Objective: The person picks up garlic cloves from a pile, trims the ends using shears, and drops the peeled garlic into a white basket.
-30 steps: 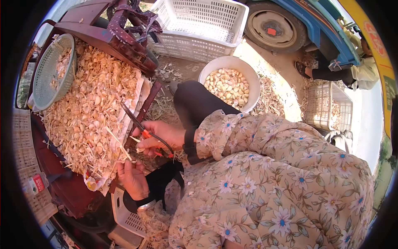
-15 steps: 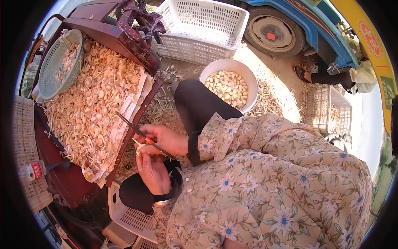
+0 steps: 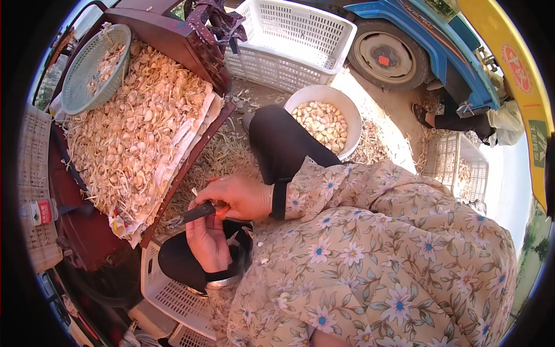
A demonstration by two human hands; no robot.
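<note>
**A:** What ground are you looking at on your feed?

**B:** A sunlit outdoor floor [image 3: 399,104], strewn with dry stalks and husks. Closest to my lens is the flowered garment [image 3: 376,254] of the person wearing it.

**A:** And the hands?

**B:** I have the right hand [image 3: 245,198] with its fingers bent around a dark, flat tool [image 3: 198,212]. A pale stem end [image 3: 195,191] pokes out by those fingertips. The left hand [image 3: 208,243] is just beside it, palm up, fingers curled. The tool crosses in front of its fingertips, so I can't tell whether they grip anything.

**A:** What's around them?

**B:** A black-clad knee [image 3: 283,139] above the right hand in my view, another [image 3: 179,260] by the left. Past the hands, the garlic heap [image 3: 139,127] lies on a pale sheet [image 3: 189,141] over a red-brown bed [image 3: 189,173].

**A:** Farther off?

**B:** A round white bucket [image 3: 354,115] partly filled with cloves [image 3: 324,122], beyond the upper knee. A pale green basket [image 3: 113,92] rests tilted on the heap's far side. Behind the bucket I see a white crate [image 3: 277,68] next to the wheel [image 3: 384,59] of a blue vehicle [image 3: 370,10], and, off to the side, another person's foot [image 3: 424,114] near a slatted crate [image 3: 442,156].
</note>
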